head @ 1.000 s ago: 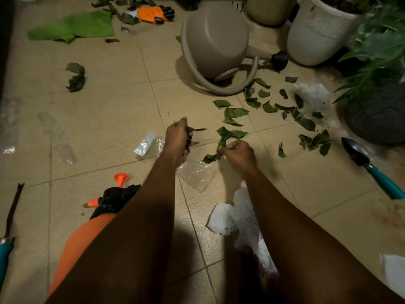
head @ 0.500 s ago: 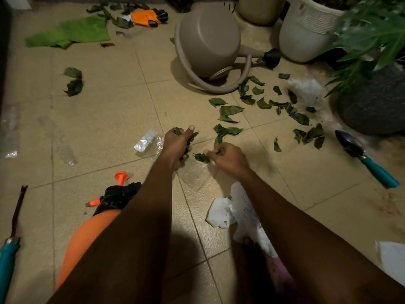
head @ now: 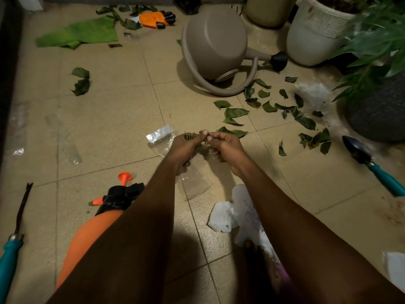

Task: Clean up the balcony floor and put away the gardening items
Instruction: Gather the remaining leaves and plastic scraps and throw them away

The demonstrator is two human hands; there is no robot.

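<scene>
My left hand (head: 185,148) grips a small bunch of green leaves (head: 189,136) above the tiled floor. My right hand (head: 225,145) meets it fingertip to fingertip and pinches a leaf against the bunch. More loose leaves (head: 235,113) lie scattered just beyond my hands, toward the tipped-over beige watering can (head: 215,43). A clear plastic wrapper (head: 192,183) lies under my wrists. Two leaves (head: 81,82) lie apart at the left.
An orange spray bottle (head: 98,222) lies at the lower left, a teal-handled tool (head: 9,257) beside it. A teal trowel (head: 372,165) lies right. White paper (head: 228,213), a foil scrap (head: 158,133), green cloth (head: 79,35), orange glove (head: 156,18) and pots (head: 315,36) surround.
My right hand picked a leaf from the floor and brought it left to the bunch in my left hand. The view has tilted slightly down and back.
</scene>
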